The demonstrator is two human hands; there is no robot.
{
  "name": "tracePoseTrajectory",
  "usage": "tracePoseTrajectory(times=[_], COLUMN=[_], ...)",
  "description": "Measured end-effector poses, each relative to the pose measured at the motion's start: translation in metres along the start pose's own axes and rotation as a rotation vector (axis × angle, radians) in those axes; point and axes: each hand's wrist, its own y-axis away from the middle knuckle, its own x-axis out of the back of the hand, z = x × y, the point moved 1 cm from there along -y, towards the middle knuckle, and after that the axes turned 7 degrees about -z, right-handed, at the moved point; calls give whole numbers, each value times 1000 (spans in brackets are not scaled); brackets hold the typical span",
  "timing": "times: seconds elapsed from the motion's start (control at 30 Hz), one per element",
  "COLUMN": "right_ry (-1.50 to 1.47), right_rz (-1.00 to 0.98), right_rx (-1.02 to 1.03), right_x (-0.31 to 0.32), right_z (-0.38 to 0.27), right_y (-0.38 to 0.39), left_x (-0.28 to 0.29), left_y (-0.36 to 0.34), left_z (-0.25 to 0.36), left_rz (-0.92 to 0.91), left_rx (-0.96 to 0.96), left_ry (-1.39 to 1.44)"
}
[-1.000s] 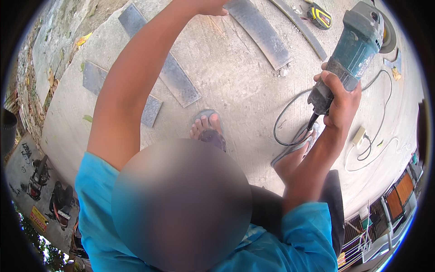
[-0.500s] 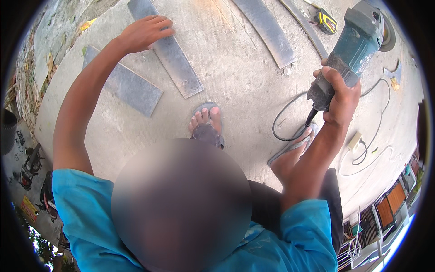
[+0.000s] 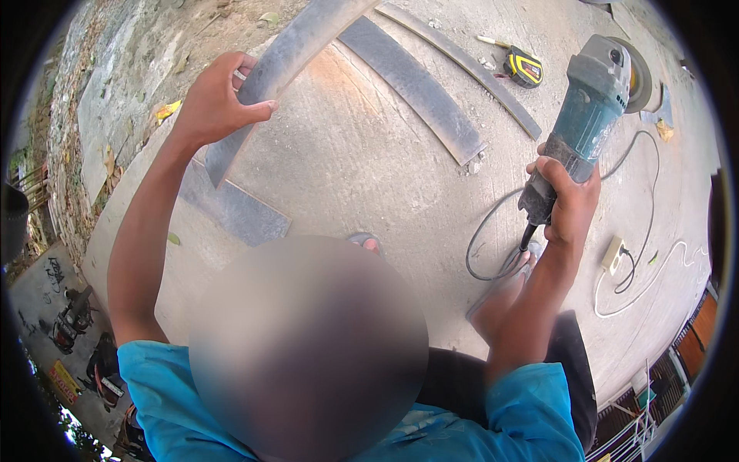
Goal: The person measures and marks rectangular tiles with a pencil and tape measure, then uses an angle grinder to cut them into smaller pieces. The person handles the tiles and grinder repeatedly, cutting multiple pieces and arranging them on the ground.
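Left hand [image 3: 214,102] up at the top left, grip wrapped round a long flat metal strip [image 3: 281,73], thumb across its face, fingers curled behind the edge. The strip is dull grey, thin and straight-sided, its surface mottled and scuffed, and it runs slantwise from the hand toward the top edge, lifted clear of the concrete floor [image 3: 362,169]. Right hand [image 3: 566,202] holds an angle grinder [image 3: 589,108] by the rear of its body, grip tight round the dark handle end. The grinder is teal-green plastic with a grey metal head, its disc and guard pointing away at the top right. A black cable [image 3: 493,246] loops from its tail across the floor. Two more grey strips [image 3: 419,88] lie flat ahead, another dark strip [image 3: 231,208] below the left hand. A yellow-and-black tape measure [image 3: 525,68] sits near the grinder's head. The concrete is pale, rough and dusty.
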Motion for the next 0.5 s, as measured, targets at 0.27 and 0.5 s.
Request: tracePoseTrajectory(times=[0.27, 0.5], right_ry=[95, 125], right_rz=[4, -10], right_rx=[25, 42], right_x=[8, -1], right_z=[2, 5], right_y=[-3, -4], left_x=[-90, -124], left_y=[-13, -23], left_z=[3, -9], left_rz=[31, 185], left_rx=[712, 895], left_ry=[1031, 1076])
